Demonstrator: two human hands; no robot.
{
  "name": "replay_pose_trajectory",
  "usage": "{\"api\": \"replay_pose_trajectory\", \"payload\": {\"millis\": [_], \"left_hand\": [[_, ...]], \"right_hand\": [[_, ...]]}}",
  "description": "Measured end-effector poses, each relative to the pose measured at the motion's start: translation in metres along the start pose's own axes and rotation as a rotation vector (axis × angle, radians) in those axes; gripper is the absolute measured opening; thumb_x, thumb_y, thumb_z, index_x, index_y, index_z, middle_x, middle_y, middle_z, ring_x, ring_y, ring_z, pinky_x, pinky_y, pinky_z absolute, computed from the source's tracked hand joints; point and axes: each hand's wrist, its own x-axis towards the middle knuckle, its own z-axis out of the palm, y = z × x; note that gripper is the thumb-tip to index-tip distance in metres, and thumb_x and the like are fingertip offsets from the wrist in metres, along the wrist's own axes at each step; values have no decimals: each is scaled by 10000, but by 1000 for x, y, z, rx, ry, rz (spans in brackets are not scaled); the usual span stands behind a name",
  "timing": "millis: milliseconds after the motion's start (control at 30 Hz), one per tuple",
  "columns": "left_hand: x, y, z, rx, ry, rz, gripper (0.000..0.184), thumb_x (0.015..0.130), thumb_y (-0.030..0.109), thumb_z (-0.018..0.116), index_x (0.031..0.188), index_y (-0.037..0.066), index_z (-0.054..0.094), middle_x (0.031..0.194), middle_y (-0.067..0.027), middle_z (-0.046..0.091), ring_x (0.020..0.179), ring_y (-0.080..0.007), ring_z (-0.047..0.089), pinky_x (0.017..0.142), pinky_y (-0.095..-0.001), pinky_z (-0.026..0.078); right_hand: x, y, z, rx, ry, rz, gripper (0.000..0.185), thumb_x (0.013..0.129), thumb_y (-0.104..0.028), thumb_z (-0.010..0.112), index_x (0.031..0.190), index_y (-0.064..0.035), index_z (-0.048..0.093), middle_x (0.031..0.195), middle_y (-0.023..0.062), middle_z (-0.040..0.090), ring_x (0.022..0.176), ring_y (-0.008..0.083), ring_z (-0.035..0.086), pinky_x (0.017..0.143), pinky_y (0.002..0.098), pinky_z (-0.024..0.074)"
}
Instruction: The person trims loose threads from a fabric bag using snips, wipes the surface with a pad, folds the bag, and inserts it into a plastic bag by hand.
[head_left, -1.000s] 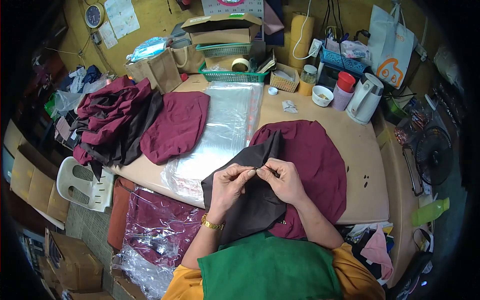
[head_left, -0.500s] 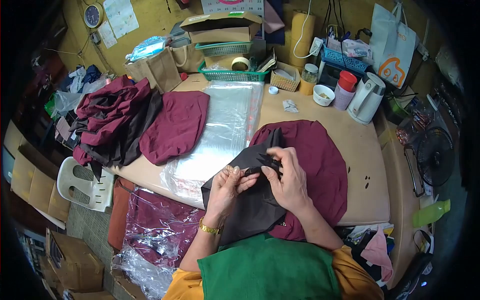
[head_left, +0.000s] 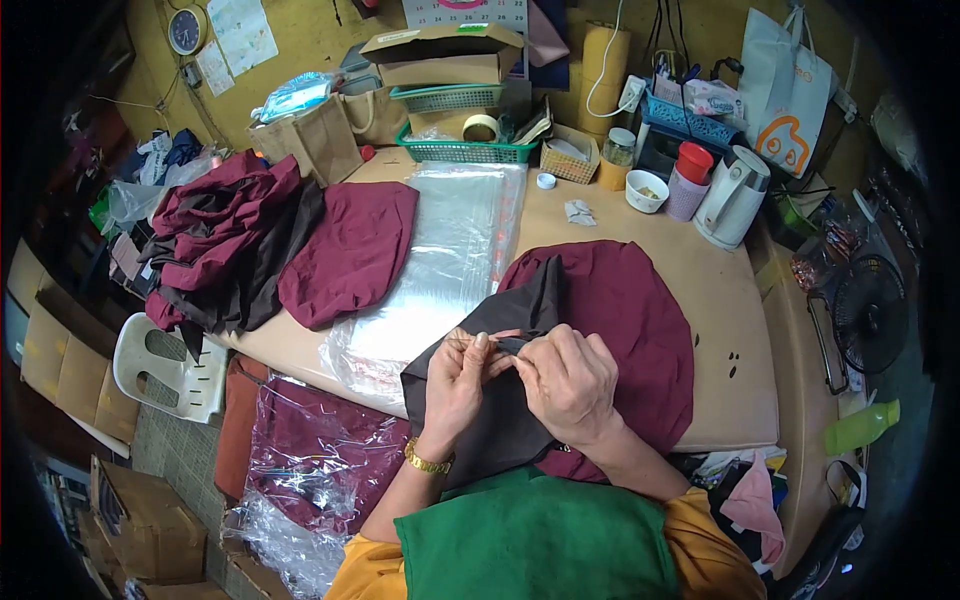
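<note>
A maroon and black garment [head_left: 630, 330] lies on the table in front of me, its black part nearest my body. My left hand [head_left: 458, 380] pinches an edge of the black fabric, thumb on top. Close beside it, my right hand [head_left: 568, 385] is closed on the same raised edge, knuckles up. The fingertips of both hands nearly meet, and a short stretch of black cloth shows between them. Whether anything small is also held in the fingers I cannot make out.
Clear plastic bags [head_left: 450, 240] lie flat left of the garment. Further left sit a folded maroon piece [head_left: 350, 250] and a heap of garments [head_left: 230, 240]. A bowl [head_left: 646, 191], a tumbler [head_left: 686, 195] and a kettle [head_left: 733, 200] stand at the back right. Bagged maroon clothing [head_left: 320, 450] lies below the table's left edge.
My right hand has turned over and closed, its raised fingers coming down onto the cloth edge beside my left fingers. The left hand has barely shifted.
</note>
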Motion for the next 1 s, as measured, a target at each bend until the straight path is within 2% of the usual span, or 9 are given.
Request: {"api": "replay_pose_trajectory", "payload": {"millis": [67,300,400,467,533,600,700,800,1000], "left_hand": [[-4,3,9,15,85,28,234,1024,192,501,891,3,470,921,-103,630,801,-98,635,768,-269,586],[-5,4,6,11,59,61,224,1027,206,494,923,10,467,916,-106,623,818,-122,655,769,-276,587],[-7,7,7,29,65,26,221,1030,210,484,929,16,457,911,-107,616,820,-164,684,760,-284,593],[-9,11,11,-36,35,-22,232,1033,226,476,927,22,450,933,-127,639,777,-196,704,699,-279,595],[-9,9,9,-32,35,-43,251,1038,254,462,931,27,454,932,-131,652,735,-188,701,639,-264,582],[-9,5,1,-31,38,-66,271,1042,282,448,935,33,458,932,-136,666,692,-180,698,579,-250,568],[-4,1,-19,81,72,49,309,1055,333,393,956,64,508,906,-118,682,499,-60,540,452,-174,385],[-7,16,-29,193,127,69,327,1019,297,504,1200,33,571,975,-63,644,563,-15,433,554,-170,369],[-3,37,-7,693,-27,172,350,891,156,697,1204,7,643,977,-17,639,636,-19,468,594,-186,390]], "right_hand": [[1,2,1,-12,7,11,240,663,-73,778,748,-104,556,740,14,525,625,191,548,554,341,356],[5,-3,-7,72,-1,50,246,680,-69,787,834,-70,596,747,50,503,662,214,552,571,336,381],[9,7,-3,342,-13,307,231,737,-82,769,907,-11,630,801,72,503,693,220,541,610,320,413],[-2,35,13,610,-215,445,216,774,-85,769,898,26,631,831,89,512,723,205,538,621,307,428],[-6,40,25,711,-146,411,194,849,-113,723,819,29,595,764,64,483,677,126,475,581,290,391],[-9,38,27,925,-294,660,285,927,-169,652,760,21,520,677,30,417,634,91,389,558,291,358],[-9,37,30,856,-308,629,393,976,-264,583,728,11,451,615,23,347,610,88,330,544,303,335],[-7,34,29,834,-287,612,410,976,-295,573,732,17,468,594,57,364,590,97,355,536,314,341],[-1,23,27,731,-366,580,338,954,-251,602,760,17,530,585,148,462,522,159,431,523,360,370]]}}
